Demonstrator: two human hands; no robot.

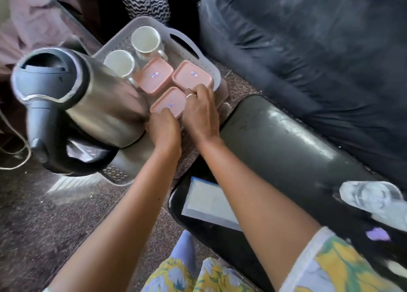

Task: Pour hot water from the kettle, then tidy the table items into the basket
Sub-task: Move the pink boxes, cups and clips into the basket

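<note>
A pale grey perforated basket with slotted handles sits on a dark speckled tabletop, and everything for the task is already inside it. At its far end stand two white mugs — the farther mug with its handle turned toward the right, the nearer mug just beside it. Three square containers with pink lids fill the middle: the left container, the right container and, closest to the person, the near container. Both hands work at this near container. The left hand curls its fingers over the lid's front edge, gripping it; the right hand, wearing a ring, lies against its right side with fingers bent down between the containers, though whether they clasp anything I cannot tell. The stainless steel kettle, black handle toward the viewer, occupies the basket's near left end, touching the left hand's knuckles.
</note>
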